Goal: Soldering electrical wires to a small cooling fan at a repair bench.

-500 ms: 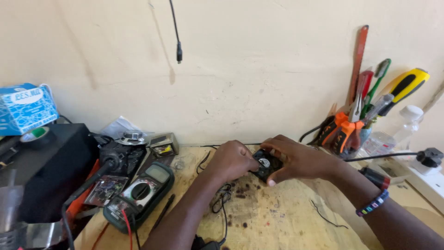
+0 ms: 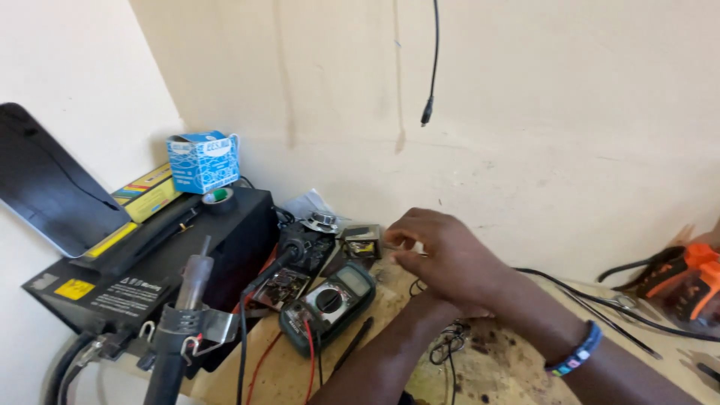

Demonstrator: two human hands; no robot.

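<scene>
Both forearms are bare and sleeveless; the right wrist wears a blue beaded bracelet (image 2: 576,351).

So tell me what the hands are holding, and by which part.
Cannot be told: the right hand shows nothing clearly gripped, and it covers the left hand.

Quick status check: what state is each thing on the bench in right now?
Right hand: raised over the bench, fingers curled, grip unclear.
Left hand: hidden behind the right; only its forearm shows.
Multimeter: lying flat, red lead plugged in.
Hot-air wand: upright in its holder.
Blue box: top flap open, on the black station.
Hanging cable: plug dangling free.
</scene>
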